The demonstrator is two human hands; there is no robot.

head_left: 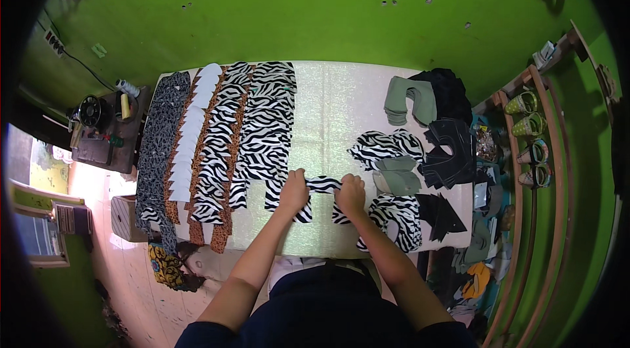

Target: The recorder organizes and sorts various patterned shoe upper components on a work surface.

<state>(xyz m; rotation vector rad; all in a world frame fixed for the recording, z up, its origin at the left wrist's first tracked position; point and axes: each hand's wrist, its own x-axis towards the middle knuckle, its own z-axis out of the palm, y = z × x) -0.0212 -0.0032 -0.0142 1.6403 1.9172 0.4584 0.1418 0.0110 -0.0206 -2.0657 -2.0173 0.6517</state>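
Note:
A zebra-print fabric piece (323,184) stretches between my two hands, low over the near middle of the table. Its ends hang or lie below my fists. My left hand (294,191) is closed on its left part, and my right hand (350,196) grips the right part. Just left of my left hand, overlapping zebra-print pieces (266,125) run in a long column. Beside my right hand lie a zebra-print stack (396,222) and a few sage-green pieces (398,176). My fingertips are mostly hidden by the backs of my hands.
Further left, columns of white pieces (189,144) and dark patterned pieces (162,131) cover the pale tabletop (321,99). Black pieces (449,158) and green U-shaped pieces (410,100) sit at right. A wooden rack (551,184) holds shoes; a small side table (108,144) stands left.

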